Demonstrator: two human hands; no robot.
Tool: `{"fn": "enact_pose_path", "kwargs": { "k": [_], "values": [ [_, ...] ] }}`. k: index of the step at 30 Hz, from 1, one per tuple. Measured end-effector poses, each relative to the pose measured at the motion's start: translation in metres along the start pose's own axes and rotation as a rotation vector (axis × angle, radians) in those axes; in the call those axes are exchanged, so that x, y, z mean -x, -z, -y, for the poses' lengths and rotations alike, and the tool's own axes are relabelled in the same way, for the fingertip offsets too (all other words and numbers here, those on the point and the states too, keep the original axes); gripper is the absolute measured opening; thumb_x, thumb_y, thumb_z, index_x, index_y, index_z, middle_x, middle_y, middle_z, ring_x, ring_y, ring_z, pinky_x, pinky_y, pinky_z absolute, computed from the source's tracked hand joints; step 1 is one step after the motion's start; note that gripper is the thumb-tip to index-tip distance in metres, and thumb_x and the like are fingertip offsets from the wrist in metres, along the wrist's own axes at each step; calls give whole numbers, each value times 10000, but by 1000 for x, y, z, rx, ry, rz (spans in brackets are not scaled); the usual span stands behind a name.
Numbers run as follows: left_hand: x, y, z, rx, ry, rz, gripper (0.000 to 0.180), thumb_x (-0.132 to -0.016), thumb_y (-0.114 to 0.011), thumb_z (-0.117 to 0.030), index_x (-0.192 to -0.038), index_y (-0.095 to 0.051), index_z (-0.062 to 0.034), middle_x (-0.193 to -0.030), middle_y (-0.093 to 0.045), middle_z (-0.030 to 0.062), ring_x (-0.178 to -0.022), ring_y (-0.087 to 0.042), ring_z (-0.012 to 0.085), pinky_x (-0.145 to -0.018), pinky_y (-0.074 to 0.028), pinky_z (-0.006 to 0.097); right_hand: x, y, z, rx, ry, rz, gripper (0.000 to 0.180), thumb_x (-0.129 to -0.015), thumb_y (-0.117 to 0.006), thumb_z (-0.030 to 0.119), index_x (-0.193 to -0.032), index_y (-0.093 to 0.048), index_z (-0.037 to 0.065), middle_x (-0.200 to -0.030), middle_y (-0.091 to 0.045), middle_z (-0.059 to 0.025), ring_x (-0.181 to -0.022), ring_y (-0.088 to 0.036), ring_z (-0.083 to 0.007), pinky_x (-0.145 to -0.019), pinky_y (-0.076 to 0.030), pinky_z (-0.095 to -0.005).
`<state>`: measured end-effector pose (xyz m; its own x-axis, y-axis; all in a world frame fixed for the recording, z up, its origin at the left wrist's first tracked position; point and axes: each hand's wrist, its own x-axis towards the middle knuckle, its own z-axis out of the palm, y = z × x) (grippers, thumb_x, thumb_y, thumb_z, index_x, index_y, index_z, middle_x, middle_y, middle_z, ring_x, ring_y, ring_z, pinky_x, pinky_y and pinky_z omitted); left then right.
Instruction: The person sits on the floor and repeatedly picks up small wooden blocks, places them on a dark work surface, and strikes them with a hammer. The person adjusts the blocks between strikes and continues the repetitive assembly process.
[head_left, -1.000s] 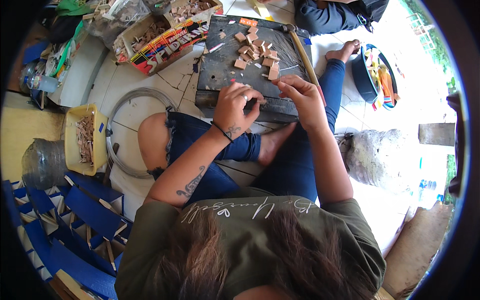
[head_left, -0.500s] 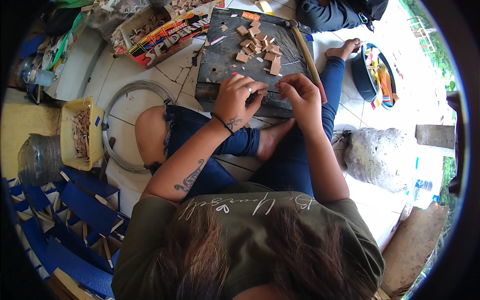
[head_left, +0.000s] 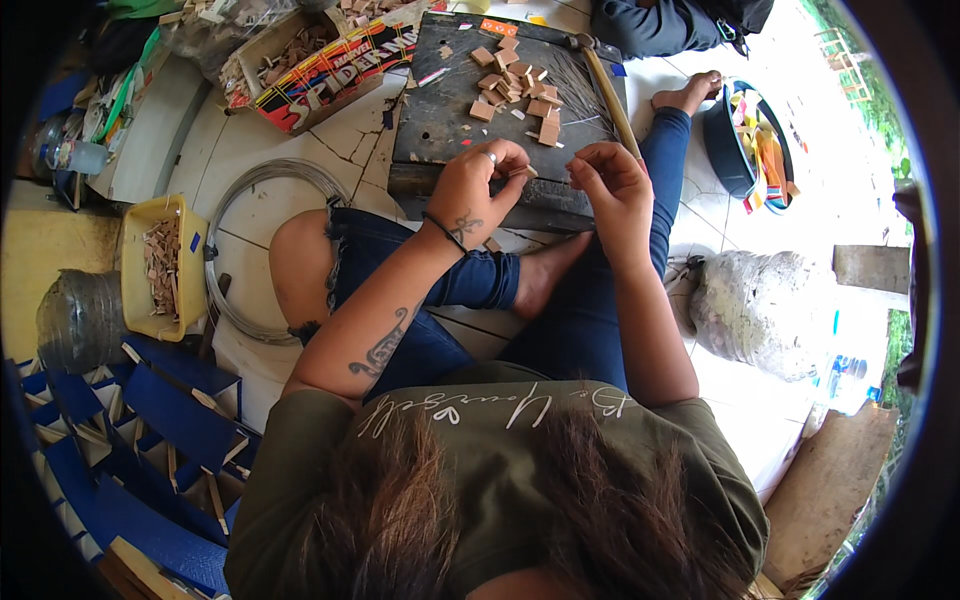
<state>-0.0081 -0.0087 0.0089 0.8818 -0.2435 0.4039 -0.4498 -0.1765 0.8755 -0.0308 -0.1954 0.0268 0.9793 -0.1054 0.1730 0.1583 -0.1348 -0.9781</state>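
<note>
Small flat tan wooden piece (head_left: 529,172) sat upper centre of frame, pinched between left hand's (head_left: 478,188) thumb and fingers. Right hand (head_left: 615,188): fingertips drawn near; couldn't tell whether grip held anything. Piece looked light, stiff; edges seemed best hold.

a dark, scuffed work block (head_left: 430,150) bears matt wooden tiles (head_left: 515,80) and a metal-headed, wooden-handled hammer (head_left: 606,95), with a bare wooden piece (head_left: 530,172) above the block's near edge. left of the block lie a coil of dull metal wire (head_left: 290,169) and a plastic tub (head_left: 191,270); right of it, a smooth plastic basin (head_left: 722,155).
</note>
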Motion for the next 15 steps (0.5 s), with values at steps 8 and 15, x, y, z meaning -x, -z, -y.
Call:
{"fn": "enact_pose_path", "kwargs": {
  "k": [8, 15],
  "values": [
    [8, 1, 8, -265, -165, -26, 139, -746, -728, -47, -841, -639, -95, -831, -661, 53, -892, -612, 257, -815, -467, 385, 4, -5, 2, 223, 63, -9, 95, -842, -721, 26, -909, -660, -2, -849, -695, -30, -777, -653, -65, -736, -514, -217],
    [9, 2, 10, -261, -115, -38, 126, -733, -747, -75, -820, -665, -115, -803, -653, 23, -868, -594, 234, -818, -444, 375, 2, -14, 10, 249, 108, 0, 96, -819, -737, 45, -875, -676, -4, -791, -714, -52, -725, -681, -96, -700, -534, -245]
  ]
}}
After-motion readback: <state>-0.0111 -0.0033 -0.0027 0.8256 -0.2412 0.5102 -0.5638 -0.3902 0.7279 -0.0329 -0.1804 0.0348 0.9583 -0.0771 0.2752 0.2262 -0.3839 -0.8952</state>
